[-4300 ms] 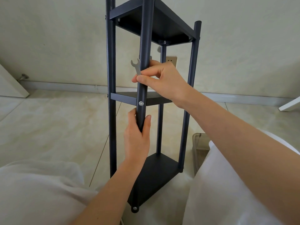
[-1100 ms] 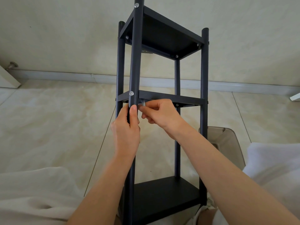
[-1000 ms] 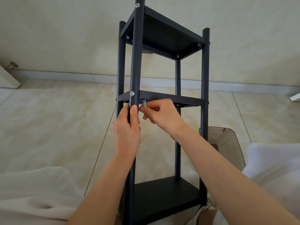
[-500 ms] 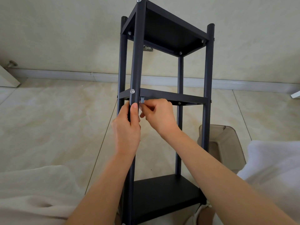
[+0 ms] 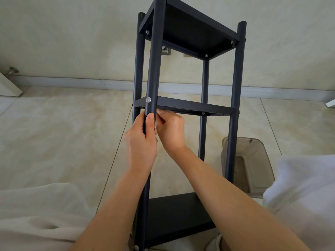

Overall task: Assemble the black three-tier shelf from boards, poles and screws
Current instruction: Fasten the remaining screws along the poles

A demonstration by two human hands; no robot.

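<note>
The black three-tier shelf stands upright on the floor, with top board (image 5: pixel 190 29), middle board (image 5: pixel 192 106) and bottom board (image 5: pixel 174 214) on its poles. My left hand (image 5: pixel 141 145) grips the front pole (image 5: pixel 155 60) just below a silver screw head (image 5: pixel 148 100) at the middle board. My right hand (image 5: pixel 170 131) is beside it, right of the pole, fingers curled up under the middle board's front corner. It pinches a small silver wrench, almost entirely hidden by the fingers and the pole.
A translucent grey bin (image 5: pixel 253 165) stands on the tiled floor just right of the shelf. White fabric over my knees (image 5: pixel 36 214) lies on both sides of it. The wall with a socket (image 5: pixel 165 51) and skirting runs behind.
Since 4.3 s ago the shelf has been turned and both hands have come to the middle board's front corner. In the last second my right hand shifted closer under the board, hiding the wrench.
</note>
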